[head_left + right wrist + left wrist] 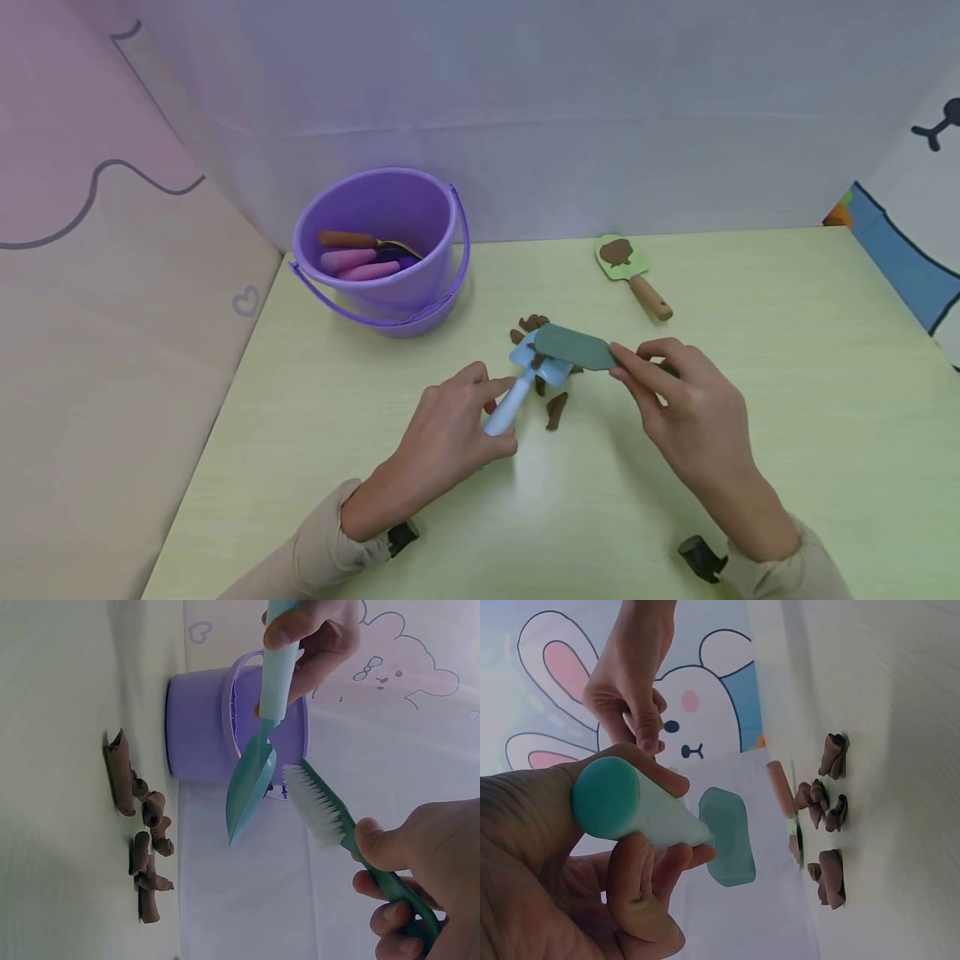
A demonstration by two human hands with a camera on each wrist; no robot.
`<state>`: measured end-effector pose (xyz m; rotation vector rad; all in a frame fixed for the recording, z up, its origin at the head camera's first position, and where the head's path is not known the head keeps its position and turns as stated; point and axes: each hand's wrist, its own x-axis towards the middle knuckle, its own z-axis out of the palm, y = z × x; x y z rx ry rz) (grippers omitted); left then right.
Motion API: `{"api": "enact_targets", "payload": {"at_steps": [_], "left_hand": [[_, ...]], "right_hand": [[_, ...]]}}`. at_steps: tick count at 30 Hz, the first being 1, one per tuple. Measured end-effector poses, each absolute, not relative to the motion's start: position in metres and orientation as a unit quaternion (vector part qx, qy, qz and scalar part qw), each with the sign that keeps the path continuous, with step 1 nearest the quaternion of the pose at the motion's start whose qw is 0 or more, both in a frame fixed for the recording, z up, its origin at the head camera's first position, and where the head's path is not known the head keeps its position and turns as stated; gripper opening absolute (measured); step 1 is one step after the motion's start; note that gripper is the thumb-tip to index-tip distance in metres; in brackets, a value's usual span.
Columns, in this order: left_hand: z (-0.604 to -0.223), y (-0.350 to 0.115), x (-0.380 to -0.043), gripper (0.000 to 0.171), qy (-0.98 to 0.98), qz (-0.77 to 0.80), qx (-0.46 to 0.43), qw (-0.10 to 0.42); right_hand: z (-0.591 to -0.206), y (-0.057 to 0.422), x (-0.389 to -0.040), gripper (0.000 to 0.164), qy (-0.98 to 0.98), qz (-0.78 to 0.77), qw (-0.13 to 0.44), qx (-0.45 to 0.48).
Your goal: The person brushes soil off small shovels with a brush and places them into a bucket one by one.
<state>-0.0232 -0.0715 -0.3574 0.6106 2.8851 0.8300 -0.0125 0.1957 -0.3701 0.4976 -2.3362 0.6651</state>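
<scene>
In the head view my left hand (pixel 457 417) grips the pale handle of a small light-blue hand trowel (pixel 508 408). The right wrist view shows the trowel's scoop (pixel 251 780) held above the table, tilted. A green brush (pixel 573 346) is gripped in my right hand (pixel 693 408), its back facing up. Its white bristles (pixel 315 806) point toward the scoop, close beside it; I cannot tell if they touch. Below lie several brown curled pieces (pixel 120 772) on the tabletop. One brown bit (pixel 537 361) appears over the scoop, partly hidden by the brush.
A purple bucket (pixel 427 293) stands at the back left, holding several tools with pink and brown handles. Behind the brush, a light-green spatula-like tool (pixel 624 265) with a wooden handle lies on the table; its blade has a brown patch. Printed cloth walls (pixel 525 125) border the table.
</scene>
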Motion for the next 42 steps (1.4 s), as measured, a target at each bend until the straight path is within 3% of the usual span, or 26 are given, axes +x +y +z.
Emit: {"api": "enact_targets", "payload": {"at_steps": [8,12,17,21,25,30,37,42], "left_hand": [[-0.358,-0.070,-0.024,0.051,0.943,0.264,0.202,0.034],[-0.358,-0.069,-0.024,0.048,0.942,0.264,0.205,0.031],[-0.358,-0.069,-0.023,0.049,0.942,0.262,0.206,0.035],[-0.357,-0.068,-0.023,0.053,0.943,0.260,0.202,0.042],[-0.357,-0.068,-0.023,0.054,0.943,0.261,0.201,0.042],[-0.357,-0.067,-0.023,0.053,0.942,0.265,0.205,0.035],[-0.355,-0.067,-0.024,0.053,0.941,0.264,0.206,0.041],[-0.354,-0.066,-0.023,0.052,0.941,0.265,0.204,0.046]], "right_hand": [[-0.366,0.190,-0.004,0.022,-0.889,0.255,0.320,0.205],[-0.367,0.188,-0.003,0.042,-0.889,0.247,0.321,0.214],[-0.367,0.187,-0.004,0.022,-0.893,0.218,0.330,0.217],[-0.365,0.187,-0.005,0.035,-0.895,0.190,0.340,0.217],[-0.364,0.188,-0.005,0.019,-0.897,0.180,0.342,0.213],[-0.361,0.187,-0.005,0.045,-0.895,0.165,0.357,0.211],[-0.357,0.184,-0.003,0.043,-0.876,0.202,0.389,0.202],[-0.358,0.183,0.000,0.045,-0.879,0.224,0.365,0.211]]}}
